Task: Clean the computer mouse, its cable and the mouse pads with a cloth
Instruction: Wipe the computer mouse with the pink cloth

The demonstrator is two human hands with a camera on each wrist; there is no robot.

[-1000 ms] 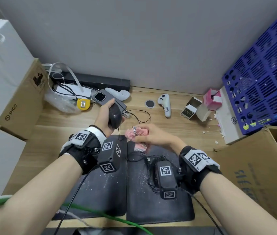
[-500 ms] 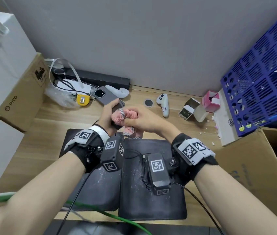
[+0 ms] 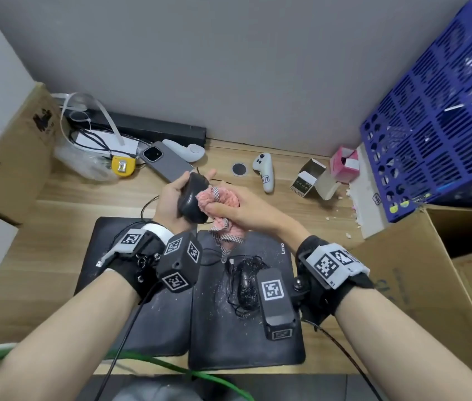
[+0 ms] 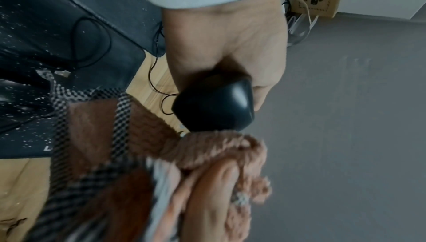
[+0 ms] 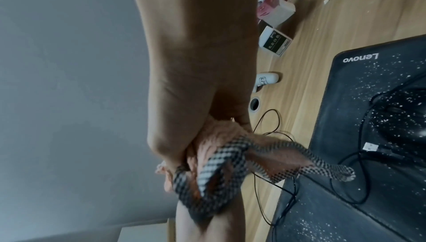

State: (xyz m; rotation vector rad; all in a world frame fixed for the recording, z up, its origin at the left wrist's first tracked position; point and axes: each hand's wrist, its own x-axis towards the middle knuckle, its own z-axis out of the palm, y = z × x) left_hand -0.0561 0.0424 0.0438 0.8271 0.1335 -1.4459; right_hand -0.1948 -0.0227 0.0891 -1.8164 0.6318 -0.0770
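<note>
Black and glossy, the computer mouse (image 3: 191, 198) sits in the left hand (image 3: 171, 198), lifted off the desk (image 3: 41, 227) above the far edge of the two mouse pads. The grip is a wrap: the palm cups one long side of the mouse while the fingers curl round its far end, so most of its back faces the other hand. In the left wrist view the mouse (image 4: 216, 105) juts out of the hand (image 4: 230, 45), only its rounded end clear of the fingers.

Pink and fluffy with a checked border, the cloth (image 3: 220, 201) is bunched in the right hand (image 3: 246, 209), whose fingers close round it and press the wad against the exposed side of the mouse. A loose tail of the cloth hangs below that hand toward the far edge of the right mouse pad (image 3: 246, 342). The right wrist view shows the cloth (image 5: 221, 154) gathered under the curled fingers (image 5: 170, 154), its checked edge trailing free.

The mouse's cable (image 3: 148, 204) drops in a thin loop onto the wood beside the left wrist. The left mouse pad (image 3: 99, 256) and the right one lie side by side at the near edge of the desk, both dusted with white specks. A second black mouse (image 3: 246, 287) with a tangled cord rests on the right pad, speckled too.
</note>
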